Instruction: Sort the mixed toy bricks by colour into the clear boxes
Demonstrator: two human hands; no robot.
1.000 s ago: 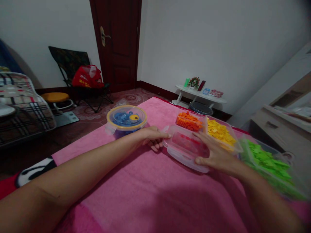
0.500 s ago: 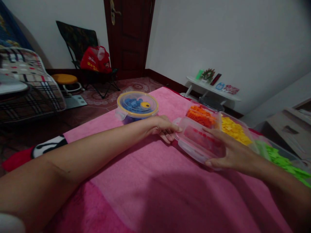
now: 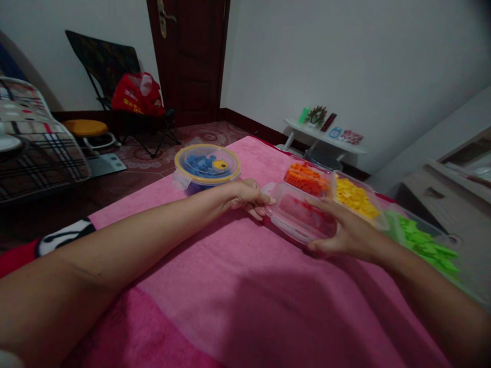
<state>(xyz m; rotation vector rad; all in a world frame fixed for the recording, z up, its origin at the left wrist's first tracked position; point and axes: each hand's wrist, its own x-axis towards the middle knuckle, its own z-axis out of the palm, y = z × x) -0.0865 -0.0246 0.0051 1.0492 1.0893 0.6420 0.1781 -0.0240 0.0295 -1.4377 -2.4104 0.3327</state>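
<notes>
A clear plastic food container [image 3: 293, 231] with a lid and red pieces showing inside sits on the pink cloth [image 3: 215, 255]. My left hand [image 3: 251, 199] pinches the clip flap at its left end, thumb on top and fingers beneath. Around the right end wraps my right hand [image 3: 339, 225], its thumb on the near side and its fingers over the far side. Just behind stands an open box of orange pieces [image 3: 307, 178]. Left of my left hand is a round lidded container [image 3: 180, 176] with a yellow rim and blue pieces inside.
Farther right on the cloth stand boxes of yellow pieces [image 3: 356, 197] and green pieces [image 3: 425, 243]. Beyond lie a low white shelf [image 3: 326, 137], a folding chair holding a red bag [image 3: 138, 94], a yellow stool [image 3: 85, 128] and a dark door [image 3: 192, 61]. Drawers [image 3: 437, 191] are at right.
The whole view has shifted, so things appear farther left in the picture. Both hands keep their hold on the container with red pieces, and its lid stays on.
</notes>
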